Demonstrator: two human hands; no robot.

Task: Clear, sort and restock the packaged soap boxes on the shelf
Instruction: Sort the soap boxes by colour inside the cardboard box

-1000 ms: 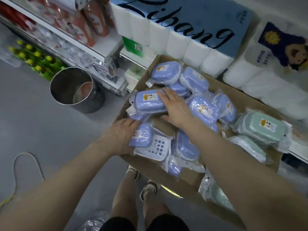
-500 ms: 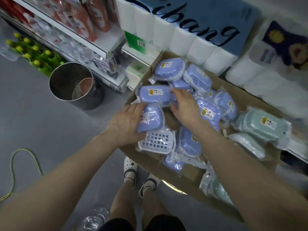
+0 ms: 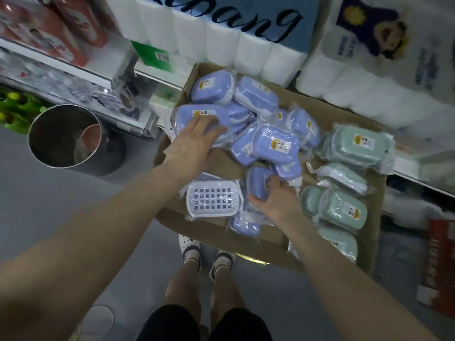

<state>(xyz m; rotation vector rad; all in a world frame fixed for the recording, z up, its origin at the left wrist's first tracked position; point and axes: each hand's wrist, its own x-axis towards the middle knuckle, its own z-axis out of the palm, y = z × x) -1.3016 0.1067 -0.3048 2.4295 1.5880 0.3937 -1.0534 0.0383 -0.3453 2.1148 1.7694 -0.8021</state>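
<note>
An open cardboard carton (image 3: 221, 236) holds several plastic-wrapped soap boxes: purple ones (image 3: 277, 143) piled at the left and middle, pale green ones (image 3: 357, 146) along the right. A white slotted soap tray (image 3: 213, 199) lies at the near left of the carton. My left hand (image 3: 194, 143) reaches to the far left, its fingers spread flat on a purple soap box (image 3: 197, 114). My right hand (image 3: 275, 200) is lower in the carton, with fingers and thumb curled around another purple soap box (image 3: 257, 180) that stands on edge.
A steel bin (image 3: 64, 136) stands on the grey floor left of the carton. Large toilet-paper packs (image 3: 221, 38) fill the shelf behind it. Shelves with red packs (image 3: 44, 33) run along the left. A red box (image 3: 440, 267) is at the right edge. My feet (image 3: 192, 252) are under the carton's near edge.
My left hand moved from the carton's near-left edge up onto the far-left purple box. My right hand drew back from the pile's middle and took hold of a nearer purple box.
</note>
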